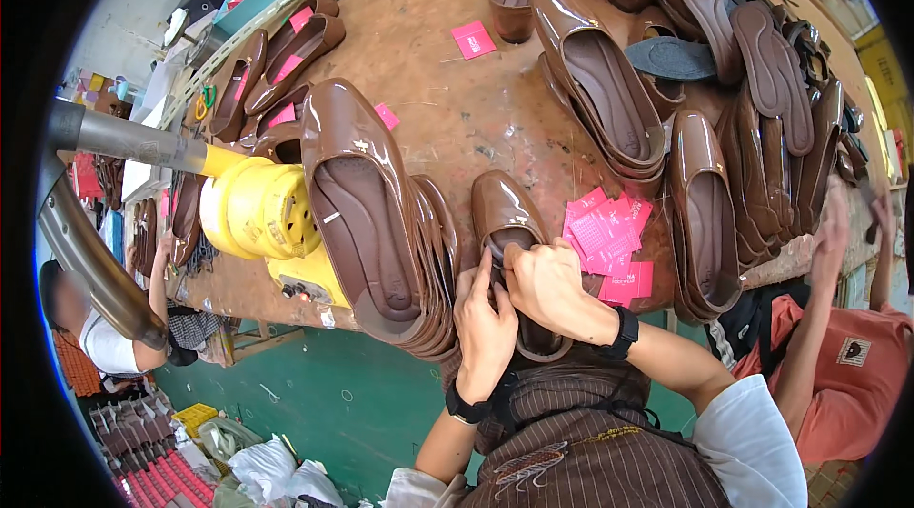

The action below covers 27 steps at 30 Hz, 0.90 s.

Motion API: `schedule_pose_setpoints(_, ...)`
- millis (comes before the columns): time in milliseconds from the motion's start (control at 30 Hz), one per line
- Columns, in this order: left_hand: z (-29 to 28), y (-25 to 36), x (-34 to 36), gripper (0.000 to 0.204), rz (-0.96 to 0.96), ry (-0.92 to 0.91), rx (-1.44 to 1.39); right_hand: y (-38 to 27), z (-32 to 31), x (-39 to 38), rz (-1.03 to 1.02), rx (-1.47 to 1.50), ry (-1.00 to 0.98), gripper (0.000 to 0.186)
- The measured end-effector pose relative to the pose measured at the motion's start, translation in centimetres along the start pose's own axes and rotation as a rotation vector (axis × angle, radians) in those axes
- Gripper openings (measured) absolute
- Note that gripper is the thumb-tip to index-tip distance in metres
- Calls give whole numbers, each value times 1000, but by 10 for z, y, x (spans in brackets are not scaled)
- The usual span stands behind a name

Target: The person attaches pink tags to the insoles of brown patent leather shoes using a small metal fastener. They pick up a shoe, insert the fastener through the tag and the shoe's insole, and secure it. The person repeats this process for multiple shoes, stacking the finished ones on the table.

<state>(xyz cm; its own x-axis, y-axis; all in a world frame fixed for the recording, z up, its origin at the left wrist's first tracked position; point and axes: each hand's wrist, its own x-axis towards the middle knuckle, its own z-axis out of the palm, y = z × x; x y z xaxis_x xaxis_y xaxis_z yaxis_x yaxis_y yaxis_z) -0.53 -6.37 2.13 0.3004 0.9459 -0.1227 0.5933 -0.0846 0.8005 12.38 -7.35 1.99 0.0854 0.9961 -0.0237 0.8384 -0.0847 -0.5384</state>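
Observation:
A glossy brown loafer [503, 203] with a small gold ornament lies at the table's near edge, toe pointing away from me. My left hand [486, 327] rests along the left side of its opening, thumb and fingers gripping the rim. Closed at the opening, my right hand [557, 294] has its fingertips tucked down inside the shoe; whatever they pinch is hidden. Just left stands a nested stack of brown loafers [367, 222]. Pink printed tags [605, 232] are spread to the right, beside another loafer stack [705, 213].
A yellow machine [262, 208] on a metal arm stands at left. Far right, loafers and insoles [762, 60] are heaped. More tagged shoes [286, 56] lie far left, near green-handled scissors [204, 103]. Other people [843, 365] work at right and left [114, 327].

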Motion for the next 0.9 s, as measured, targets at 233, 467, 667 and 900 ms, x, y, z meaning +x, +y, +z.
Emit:
schedule_pose_setpoints(233, 6, 2, 4, 32, 35, 80, 111, 2, 5, 2, 89, 65, 41, 11)
schedule_pose_setpoints(467, 12, 2, 4, 17, 84, 220, 105, 7, 0, -3, 53, 74, 35, 11)
schedule_pose_setpoints(667, 14, -1, 7, 12, 230, 299, 165, 6, -9, -8, 6, 7, -27, 12)
schedule_pose_setpoints(900, 13, -1, 11, 7, 255, 338, -22, 19, -75, -1, 18, 557, -305, 13)
